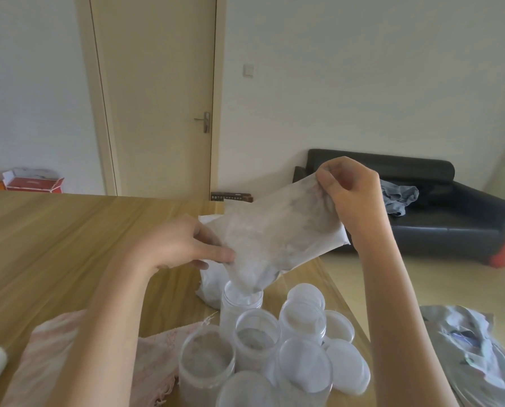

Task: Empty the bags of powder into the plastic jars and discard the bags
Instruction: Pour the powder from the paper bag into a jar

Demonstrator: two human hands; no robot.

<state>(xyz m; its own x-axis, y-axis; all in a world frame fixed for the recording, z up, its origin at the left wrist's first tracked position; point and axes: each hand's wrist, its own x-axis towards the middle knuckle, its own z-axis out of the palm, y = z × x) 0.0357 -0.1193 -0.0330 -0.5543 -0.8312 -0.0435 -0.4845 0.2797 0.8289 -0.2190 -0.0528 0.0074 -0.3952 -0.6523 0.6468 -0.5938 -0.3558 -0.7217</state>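
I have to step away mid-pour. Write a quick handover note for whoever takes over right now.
Right hand pinches the raised top corner of the powder bag; left hand holds its lower side.
The bag's mouth points into the open jar at the back of the cluster.
Two front jars already hold powder.
Lids lie off to the right.
More bags lie behind the jar.
Left: finish the pour, discard the bag, empty the rest.

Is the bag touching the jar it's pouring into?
Touching. The head view shows the bag's lower end tucked inside the open jar's mouth, against its rim.
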